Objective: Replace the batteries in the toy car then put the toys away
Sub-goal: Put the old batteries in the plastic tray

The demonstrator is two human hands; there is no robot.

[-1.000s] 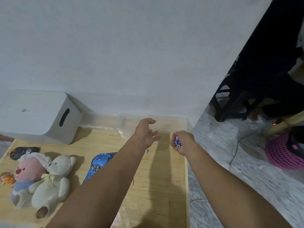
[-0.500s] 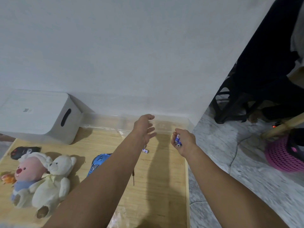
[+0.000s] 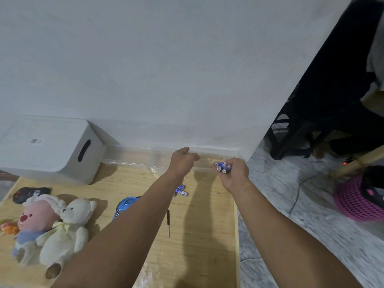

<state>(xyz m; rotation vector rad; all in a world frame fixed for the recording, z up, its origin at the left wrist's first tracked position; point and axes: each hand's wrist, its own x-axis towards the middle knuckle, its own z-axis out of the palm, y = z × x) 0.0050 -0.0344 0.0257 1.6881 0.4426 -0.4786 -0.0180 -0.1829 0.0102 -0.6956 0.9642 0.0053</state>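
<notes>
Right hand [image 3: 233, 173] grips small blue cylindrical batteries [image 3: 223, 167]; left hand [image 3: 182, 161], fingers loosely curled, holds nothing. Shiny blue toy car [image 3: 125, 204] lies at 7 o'clock of left hand, partly behind forearm.

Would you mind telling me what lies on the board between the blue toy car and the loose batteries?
In the head view, the left forearm crosses above that stretch, hiding the board between the blue toy car and the loose batteries.

I see a plain white wall [image 3: 166, 59] filling most of the view. Below it lies a light wooden board [image 3: 199, 235]. To the right, grey marbled floor tiles [image 3: 291, 204], a dark chair [image 3: 332, 113], and a pink mesh basket [image 3: 359, 200].
</notes>
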